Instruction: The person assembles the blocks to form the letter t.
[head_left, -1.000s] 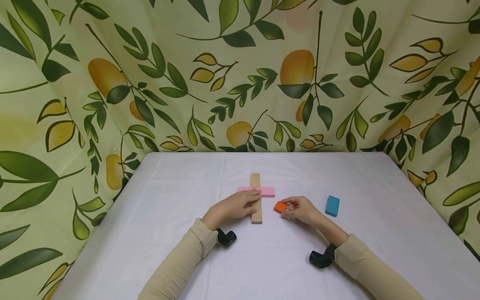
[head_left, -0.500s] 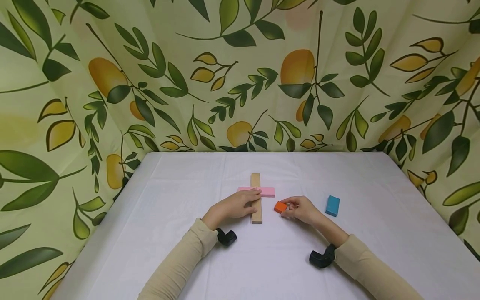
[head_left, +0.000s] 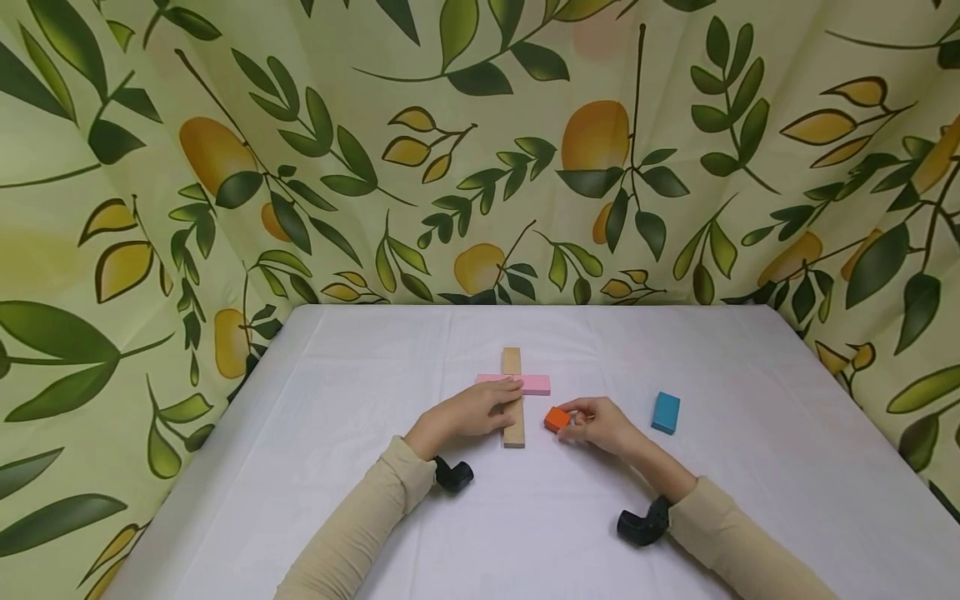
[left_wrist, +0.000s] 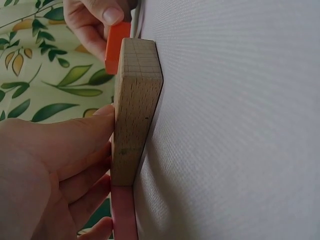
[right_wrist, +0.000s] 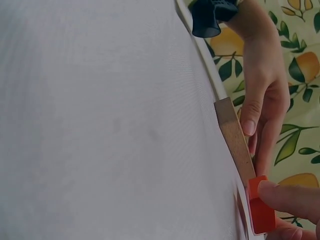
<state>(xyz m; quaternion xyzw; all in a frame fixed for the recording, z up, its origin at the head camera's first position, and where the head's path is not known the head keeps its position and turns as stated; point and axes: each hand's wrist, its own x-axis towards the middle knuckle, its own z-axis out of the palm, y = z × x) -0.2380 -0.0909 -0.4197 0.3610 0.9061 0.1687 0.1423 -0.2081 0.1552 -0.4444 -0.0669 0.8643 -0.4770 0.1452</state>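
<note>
In the head view my left hand (head_left: 472, 408) rests on a flat cross of blocks, its thumb and fingertips touching the top faces. The near arm is a plain wooden block (head_left: 513, 435), also seen end-on as a wooden block (left_wrist: 135, 100) in the left wrist view. Another wooden strip (head_left: 512, 360) points away, and a pink block (head_left: 535, 384) extends to the right. More pink shows left of the fingers; the cross's centre is partly covered. To the right, my right hand (head_left: 603, 427) pinches a small orange block (head_left: 557, 419) between thumb and fingers, apart from the cross.
A blue rectangular block (head_left: 665, 412) lies on the white-covered table (head_left: 360, 358), right of my right hand. Black wrist-worn devices (head_left: 643, 523) hang at both wrists. Behind the table's far edge hangs a leaf-and-fruit patterned curtain (head_left: 510, 183).
My right hand has shifted slightly left and nearer to me, carrying the orange block. My left hand and the cross of blocks have stayed put.
</note>
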